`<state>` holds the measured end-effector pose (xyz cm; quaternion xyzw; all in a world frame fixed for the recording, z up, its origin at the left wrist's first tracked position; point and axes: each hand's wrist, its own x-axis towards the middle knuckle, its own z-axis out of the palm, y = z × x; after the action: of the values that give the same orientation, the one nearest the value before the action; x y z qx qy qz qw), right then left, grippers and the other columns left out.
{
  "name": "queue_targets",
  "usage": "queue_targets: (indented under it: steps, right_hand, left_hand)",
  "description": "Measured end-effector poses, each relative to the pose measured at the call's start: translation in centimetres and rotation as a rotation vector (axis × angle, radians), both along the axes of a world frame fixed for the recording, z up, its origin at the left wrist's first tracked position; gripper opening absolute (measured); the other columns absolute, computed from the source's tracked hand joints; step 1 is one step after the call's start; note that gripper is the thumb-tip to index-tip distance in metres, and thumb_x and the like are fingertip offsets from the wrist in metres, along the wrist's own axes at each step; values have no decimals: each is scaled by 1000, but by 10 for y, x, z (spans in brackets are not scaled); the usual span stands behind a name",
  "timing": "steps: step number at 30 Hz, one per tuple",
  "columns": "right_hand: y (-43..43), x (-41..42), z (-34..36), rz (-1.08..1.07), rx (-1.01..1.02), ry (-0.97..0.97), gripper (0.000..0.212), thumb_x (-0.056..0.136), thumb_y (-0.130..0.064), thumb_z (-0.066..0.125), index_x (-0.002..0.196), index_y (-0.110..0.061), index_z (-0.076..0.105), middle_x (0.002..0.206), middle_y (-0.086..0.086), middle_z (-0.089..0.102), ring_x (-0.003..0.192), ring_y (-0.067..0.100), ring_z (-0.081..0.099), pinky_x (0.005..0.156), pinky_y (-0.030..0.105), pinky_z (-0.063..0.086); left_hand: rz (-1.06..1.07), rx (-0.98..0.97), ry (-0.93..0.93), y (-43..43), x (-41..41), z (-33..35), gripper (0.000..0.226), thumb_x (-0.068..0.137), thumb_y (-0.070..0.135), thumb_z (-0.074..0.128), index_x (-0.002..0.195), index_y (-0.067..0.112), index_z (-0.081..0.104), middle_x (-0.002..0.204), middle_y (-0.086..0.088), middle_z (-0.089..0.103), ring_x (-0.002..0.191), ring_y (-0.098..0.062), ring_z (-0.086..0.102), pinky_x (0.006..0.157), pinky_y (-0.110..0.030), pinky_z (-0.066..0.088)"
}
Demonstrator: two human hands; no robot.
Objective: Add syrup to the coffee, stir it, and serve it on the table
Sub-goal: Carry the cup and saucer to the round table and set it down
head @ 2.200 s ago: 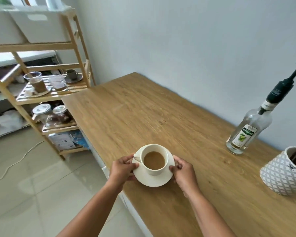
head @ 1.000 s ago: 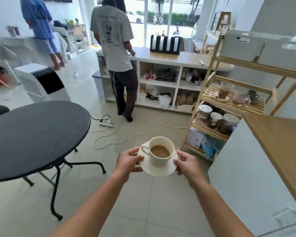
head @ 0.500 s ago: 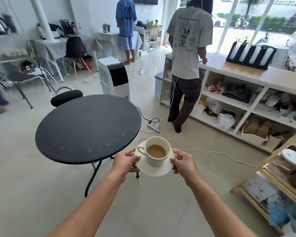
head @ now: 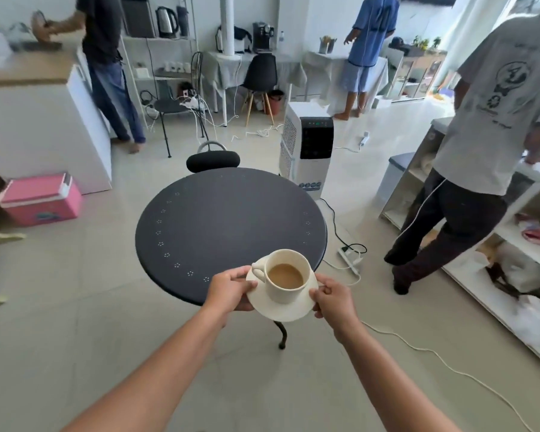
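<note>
A cream cup (head: 289, 291) of milky coffee stands on a cream saucer (head: 282, 308). My left hand (head: 229, 289) grips the saucer's left rim and my right hand (head: 332, 299) grips its right rim. I hold both in the air over the near edge of a round black table (head: 228, 226). The cup's handle points to the left. The syrup bottle is out of view.
A black chair (head: 212, 160) stands behind the table, a white air cooler (head: 307, 148) to its right. A person in a grey shirt (head: 487, 120) stands at white shelves on the right. Cables and a power strip (head: 351, 255) lie on the floor. A pink cooler box (head: 39, 199) sits left.
I have turned from the wooden counter and carried the cup and saucer across the room. The black table has come from the left to straight in front, under the cup.
</note>
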<state>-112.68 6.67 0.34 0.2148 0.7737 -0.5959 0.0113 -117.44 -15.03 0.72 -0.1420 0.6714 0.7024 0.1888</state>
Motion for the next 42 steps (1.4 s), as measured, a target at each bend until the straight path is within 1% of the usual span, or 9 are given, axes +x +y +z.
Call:
queue_targets:
  steps: [3, 8, 12, 17, 26, 30, 33, 38, 42]
  right_hand:
    - [-5, -36, -8, 54, 7, -24, 43, 86, -2, 53, 86, -41, 70, 61, -9, 58, 49, 9, 51, 50, 27, 45]
    - [-16, -99, -18, 92, -8, -19, 40, 87, 0, 53, 94, -35, 71, 69, -3, 66, 57, 11, 55, 47, 22, 48]
    - [-28, -150, -23, 87, 15, -27, 45, 87, -2, 55, 85, -44, 71, 71, -3, 70, 57, 9, 57, 50, 26, 50]
    - [-41, -213, -34, 85, 38, -48, 39, 87, -3, 56, 109, -32, 70, 77, 3, 72, 55, 11, 55, 47, 26, 46]
    - [-56, -307, -55, 89, -9, -97, 41, 88, -6, 55, 111, -36, 68, 85, -7, 73, 72, 9, 63, 61, 26, 51]
    - [-56, -343, -64, 155, -15, -121, 46, 86, -6, 52, 101, -47, 69, 80, 2, 66, 72, 17, 60, 71, 39, 58]
    - [-54, -369, -74, 180, -39, -150, 44, 86, -5, 53, 102, -42, 70, 90, 2, 73, 86, 23, 68, 79, 45, 60]
    - [-51, -409, -91, 195, -63, -214, 34, 87, -5, 58, 100, -34, 68, 88, -2, 75, 85, 26, 70, 74, 46, 60]
    - [-49, -434, -108, 234, -51, -253, 35, 87, -5, 58, 102, -34, 71, 76, -4, 71, 64, 16, 61, 58, 31, 53]
  left_hand:
    - [79, 49, -38, -5, -27, -9, 34, 87, -5, 63, 90, 26, 76, 77, 1, 81, 71, -19, 78, 54, -39, 62]
    - [121, 3, -31, -17, -81, -24, 31, 88, -1, 65, 94, 27, 77, 79, 2, 81, 70, -14, 77, 60, -44, 65]
    - [141, 1, -51, -28, -129, -30, 29, 89, -1, 64, 97, 25, 74, 88, -3, 79, 70, -17, 77, 52, -36, 61]
    - [151, 0, -85, -42, -191, -39, 29, 89, -2, 63, 110, 16, 74, 98, -9, 78, 75, -19, 76, 52, -33, 60]
    - [212, -46, -144, -55, -276, -60, 29, 89, 0, 63, 107, 19, 75, 86, -2, 80, 68, -16, 77, 52, -33, 60]
    - [254, -65, -174, -55, -304, -69, 32, 89, 1, 62, 112, 20, 74, 97, -5, 79, 78, -20, 76, 56, -36, 62]
    - [310, -71, -198, -52, -321, -73, 33, 88, 1, 62, 112, 20, 73, 101, -8, 78, 82, -23, 75, 57, -36, 63]
    - [396, -81, -249, -46, -343, -83, 35, 87, -1, 62, 111, 22, 73, 102, -6, 77, 87, -23, 75, 54, -33, 62]
    - [440, -94, -287, -43, -359, -95, 35, 87, 0, 62, 113, 21, 73, 107, -7, 75, 95, -25, 73, 58, -36, 63]
